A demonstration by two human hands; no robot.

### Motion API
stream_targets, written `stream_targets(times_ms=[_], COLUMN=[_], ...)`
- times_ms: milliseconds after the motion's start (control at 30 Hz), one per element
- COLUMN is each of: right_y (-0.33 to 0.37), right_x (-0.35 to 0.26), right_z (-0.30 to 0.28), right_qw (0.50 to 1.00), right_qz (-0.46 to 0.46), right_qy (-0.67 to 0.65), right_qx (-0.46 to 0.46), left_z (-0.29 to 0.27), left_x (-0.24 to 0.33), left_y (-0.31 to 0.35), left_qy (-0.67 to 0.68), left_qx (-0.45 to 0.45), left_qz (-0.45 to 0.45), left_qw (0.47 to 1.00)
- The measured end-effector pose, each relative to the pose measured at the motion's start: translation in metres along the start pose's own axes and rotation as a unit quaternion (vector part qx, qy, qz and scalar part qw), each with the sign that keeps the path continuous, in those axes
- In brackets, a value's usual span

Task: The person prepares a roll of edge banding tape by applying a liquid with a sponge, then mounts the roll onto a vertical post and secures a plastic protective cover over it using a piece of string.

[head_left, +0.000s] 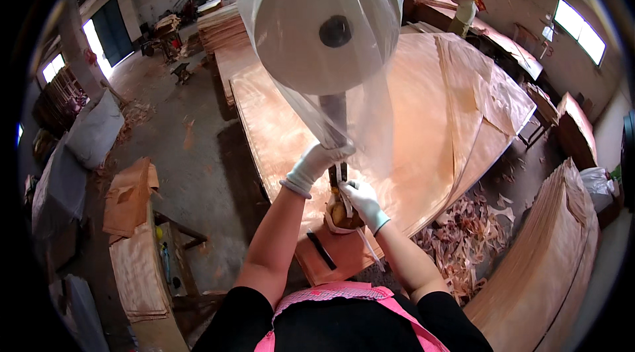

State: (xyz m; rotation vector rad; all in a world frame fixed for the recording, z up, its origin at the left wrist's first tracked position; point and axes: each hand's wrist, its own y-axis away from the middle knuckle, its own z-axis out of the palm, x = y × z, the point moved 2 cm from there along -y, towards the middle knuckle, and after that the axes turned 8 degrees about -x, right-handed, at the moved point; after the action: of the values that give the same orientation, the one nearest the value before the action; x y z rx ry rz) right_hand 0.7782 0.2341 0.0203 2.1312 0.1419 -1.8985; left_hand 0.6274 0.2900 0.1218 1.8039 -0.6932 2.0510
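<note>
In front of me stands a large pale round disc [291, 38] with a dark centre, on a dark upright post [336, 114]. Clear plastic film [374, 104] is draped over the disc and gathers in toward the post below it. My left hand [315, 165], in a white glove, is closed around the gathered film at the post. Lower and to the right, my gloved right hand [362, 198] pinches a narrow white strip [346, 205] beside the post. Below the hands is a rounded brownish base [342, 218], its details unclear. A black flat bar [321, 250] lies nearby on the wood.
Stacked wood veneer sheets [417, 140] spread wide beneath and behind the post. Veneer scraps [466, 239] litter the floor at right, beside a tall veneer stack [542, 266]. At left is a bench with veneer [135, 273]. Another person [463, 13] stands far right.
</note>
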Motion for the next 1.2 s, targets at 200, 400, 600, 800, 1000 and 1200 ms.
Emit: stream_targets(times_ms=[200, 400, 600, 800, 1000, 1200], right_y=[0.066, 0.122, 0.121, 0.12, 0.17, 0.205], right_x=[-0.029, 0.054, 0.123, 0.131, 0.157, 0.165], right_z=[-0.013, -0.05, -0.014, -0.002, 0.007, -0.004], right_qw=[0.96, 0.969, 0.994, 0.975, 0.951, 0.943], right_qz=[-0.093, 0.038, 0.072, 0.154, 0.273, 0.294], right_qy=[0.242, 0.205, 0.072, -0.14, -0.133, -0.125], right_qx=[0.109, 0.132, 0.04, 0.078, 0.056, 0.091], left_z=[0.003, 0.012, 0.005, 0.007, 0.004, 0.012], left_x=[-0.003, 0.018, 0.007, 0.006, 0.004, 0.011], left_y=[-0.004, -0.001, -0.008, -0.012, -0.015, -0.013], left_qy=[0.126, 0.128, 0.079, 0.039, 0.075, 0.075], left_qx=[0.062, 0.056, 0.072, 0.078, 0.088, 0.107], left_qz=[0.009, 0.004, -0.05, -0.037, -0.021, -0.018], left_qw=[0.99, 0.99, 0.993, 0.995, 0.993, 0.991])
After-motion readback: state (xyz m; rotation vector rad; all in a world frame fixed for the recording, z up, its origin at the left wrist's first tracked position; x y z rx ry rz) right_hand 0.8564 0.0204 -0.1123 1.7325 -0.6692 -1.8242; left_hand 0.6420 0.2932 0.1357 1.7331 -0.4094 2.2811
